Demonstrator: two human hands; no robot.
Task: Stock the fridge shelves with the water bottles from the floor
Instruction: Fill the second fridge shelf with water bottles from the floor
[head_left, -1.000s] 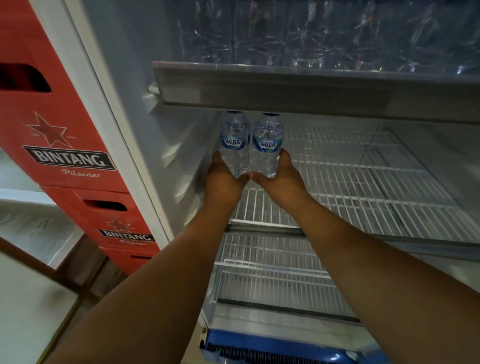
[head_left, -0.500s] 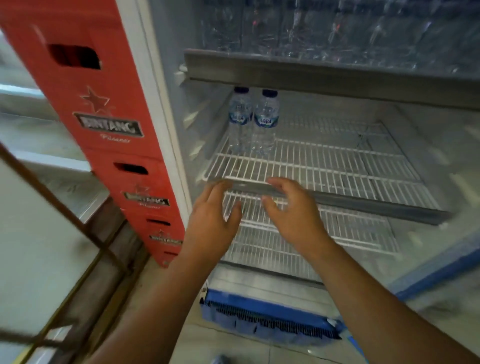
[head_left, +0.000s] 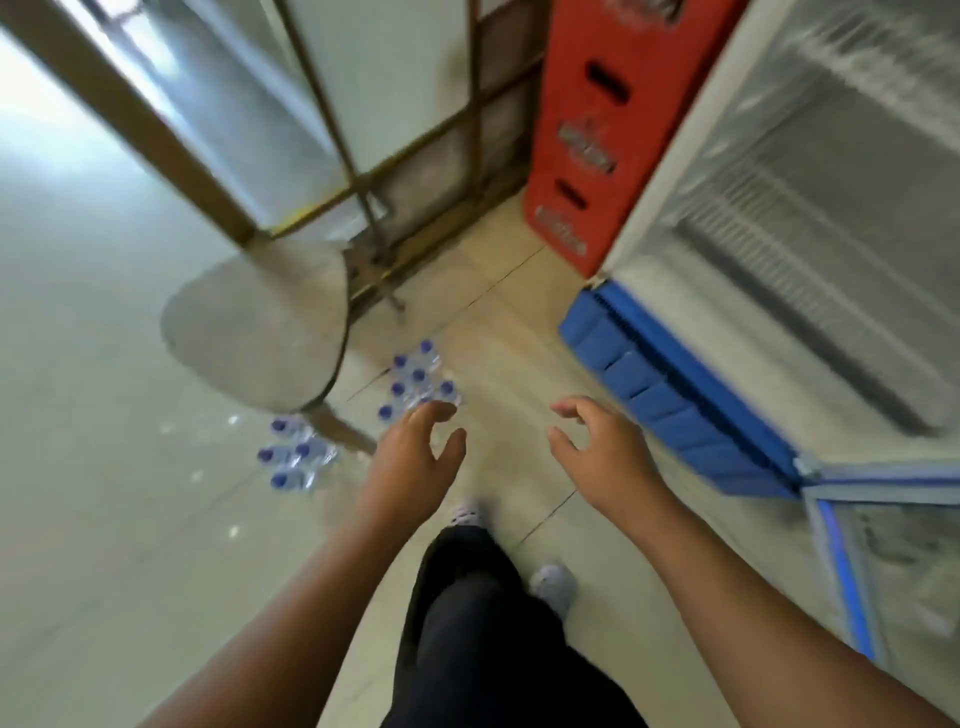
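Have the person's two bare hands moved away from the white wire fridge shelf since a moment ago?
Yes. The left hand and right hand have left the white wire fridge shelf; both now hang open over the floor, near the clear blue-capped water bottles.

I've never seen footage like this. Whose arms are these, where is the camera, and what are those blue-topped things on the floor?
No machine here: a person wears a camera on the head, looking down at their own arms. The left hand and right hand are both open and hold nothing. On the tiled floor stand two clusters of water bottles with blue caps, one just beyond the left hand, another beside a chair. To the right is the open fridge, with red crates next to it.
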